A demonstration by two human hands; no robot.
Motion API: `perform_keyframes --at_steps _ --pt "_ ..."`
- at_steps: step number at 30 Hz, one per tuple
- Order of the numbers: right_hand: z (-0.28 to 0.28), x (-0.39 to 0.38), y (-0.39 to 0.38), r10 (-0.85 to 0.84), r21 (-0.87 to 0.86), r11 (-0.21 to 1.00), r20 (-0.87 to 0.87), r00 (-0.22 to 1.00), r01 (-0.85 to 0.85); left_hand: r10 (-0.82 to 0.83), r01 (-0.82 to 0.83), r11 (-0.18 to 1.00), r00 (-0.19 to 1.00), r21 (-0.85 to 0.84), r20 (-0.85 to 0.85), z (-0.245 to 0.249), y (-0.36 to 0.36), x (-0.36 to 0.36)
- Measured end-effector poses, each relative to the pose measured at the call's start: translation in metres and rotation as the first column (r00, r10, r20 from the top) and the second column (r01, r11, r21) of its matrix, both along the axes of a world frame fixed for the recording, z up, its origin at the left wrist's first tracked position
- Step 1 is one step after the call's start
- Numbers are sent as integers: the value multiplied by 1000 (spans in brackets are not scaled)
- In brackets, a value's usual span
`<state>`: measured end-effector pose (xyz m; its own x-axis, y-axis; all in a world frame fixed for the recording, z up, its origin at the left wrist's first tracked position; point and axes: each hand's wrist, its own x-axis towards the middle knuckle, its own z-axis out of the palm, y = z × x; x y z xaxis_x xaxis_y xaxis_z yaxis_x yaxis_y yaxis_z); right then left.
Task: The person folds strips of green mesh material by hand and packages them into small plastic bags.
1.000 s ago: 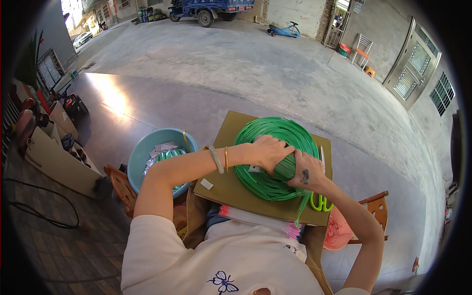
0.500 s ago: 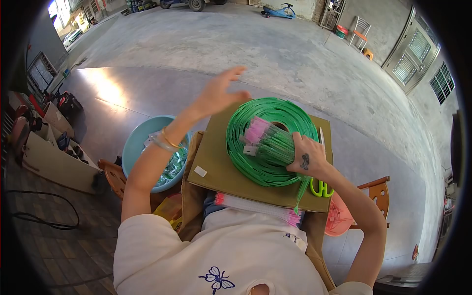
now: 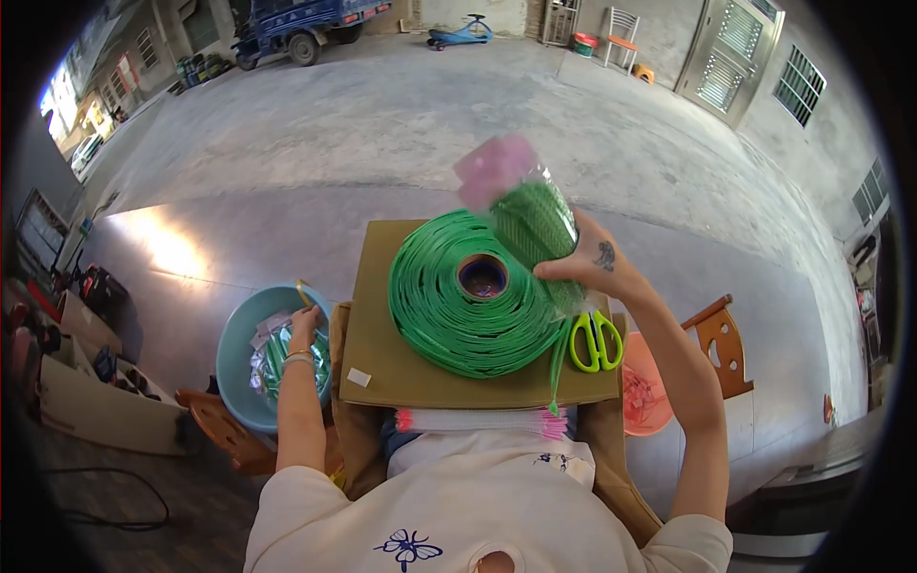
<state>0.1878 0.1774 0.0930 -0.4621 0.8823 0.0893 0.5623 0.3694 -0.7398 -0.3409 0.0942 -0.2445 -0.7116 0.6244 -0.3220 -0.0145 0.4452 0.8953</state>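
A green coil of flat strip lies on the brown cardboard box in front of me. Above its right side my right hand grips a clear-wrapped green bundle with a blurred pink end pointing up and left. My left hand is down at the right part of the blue basin, over green packets; its fingers are too small and partly hidden to read. Yellow-green scissors lie on the box, right of the coil.
White net-like strips with pink ends lie across my lap. A pink basin stands to the right beside a wooden chair. Another wooden chair is under the blue basin's side. Farther off are a blue truck and a ride-on toy.
My left hand has moved from above the box down into the blue basin. My right hand has lifted the green bundle off the coil, whose centre now shows. The view has shifted.
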Motion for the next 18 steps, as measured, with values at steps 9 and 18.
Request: perform_keyframes --at_steps 9,18 --pt "3 61 4 -211 -490 869 -490 846 -67 200 -376 832 889 407 413 139 57 -27" --pt "-1 55 -2 -101 85 988 -257 961 126 -904 901 423 414 -97 -105 316 39 312"
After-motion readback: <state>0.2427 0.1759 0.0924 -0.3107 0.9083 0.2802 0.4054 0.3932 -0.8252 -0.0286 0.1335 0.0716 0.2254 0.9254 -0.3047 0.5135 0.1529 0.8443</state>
